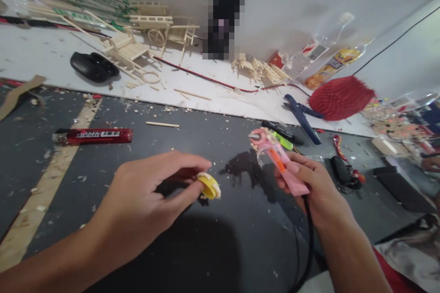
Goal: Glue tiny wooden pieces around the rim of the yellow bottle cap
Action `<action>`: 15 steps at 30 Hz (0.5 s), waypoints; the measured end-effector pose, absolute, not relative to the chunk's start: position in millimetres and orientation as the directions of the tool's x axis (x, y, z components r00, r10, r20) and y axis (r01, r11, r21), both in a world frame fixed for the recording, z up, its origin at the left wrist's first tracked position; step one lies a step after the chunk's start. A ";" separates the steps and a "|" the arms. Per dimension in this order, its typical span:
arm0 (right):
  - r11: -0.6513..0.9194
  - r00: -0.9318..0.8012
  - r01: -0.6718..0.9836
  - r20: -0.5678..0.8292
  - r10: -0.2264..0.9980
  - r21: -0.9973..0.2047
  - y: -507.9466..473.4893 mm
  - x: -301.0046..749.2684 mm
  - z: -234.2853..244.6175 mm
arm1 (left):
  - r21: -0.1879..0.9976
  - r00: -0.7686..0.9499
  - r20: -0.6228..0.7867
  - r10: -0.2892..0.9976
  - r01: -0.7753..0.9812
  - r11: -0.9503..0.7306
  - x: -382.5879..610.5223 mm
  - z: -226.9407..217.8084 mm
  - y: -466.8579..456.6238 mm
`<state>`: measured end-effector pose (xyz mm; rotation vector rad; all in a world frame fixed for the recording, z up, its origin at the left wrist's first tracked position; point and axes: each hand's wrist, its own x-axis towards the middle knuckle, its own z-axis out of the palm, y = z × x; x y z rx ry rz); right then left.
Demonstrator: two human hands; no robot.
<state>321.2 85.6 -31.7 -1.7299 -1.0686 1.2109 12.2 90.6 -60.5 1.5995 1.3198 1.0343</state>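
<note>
My left hand [151,192] is closed in a pinch on a small yellow ring-shaped piece [209,185], held just above the dark mat [103,169]. My right hand [305,183] is wrapped round a pink hot glue gun [275,153] with an orange trigger. Its nozzle points up and to the left, a short way from the yellow piece. A black cord [307,238] runs down from the gun along my right forearm.
A red lighter [92,136] lies on the mat at the left, a loose wooden stick [162,124] beyond it. Blue pliers [302,116], a red spiky object [340,97] and black tools lie at the right. Small wooden stick models [144,39] stand on the white board behind.
</note>
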 end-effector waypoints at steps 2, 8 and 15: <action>-0.328 0.098 0.039 -0.323 0.941 -0.944 86.1 320.5 -30.8 | 0.954 0.152 0.037 0.988 0.287 -0.080 12.8 -60.4 93.2; -0.409 -0.294 -0.152 -0.354 0.888 -0.900 106.9 294.1 -27.5 | 0.980 0.189 -0.102 0.977 0.185 0.066 13.3 -65.0 97.2; -0.329 -0.533 -0.247 -0.156 0.832 -0.912 116.1 277.9 -53.5 | 0.983 0.227 -0.150 0.962 0.138 0.121 11.2 -76.1 100.6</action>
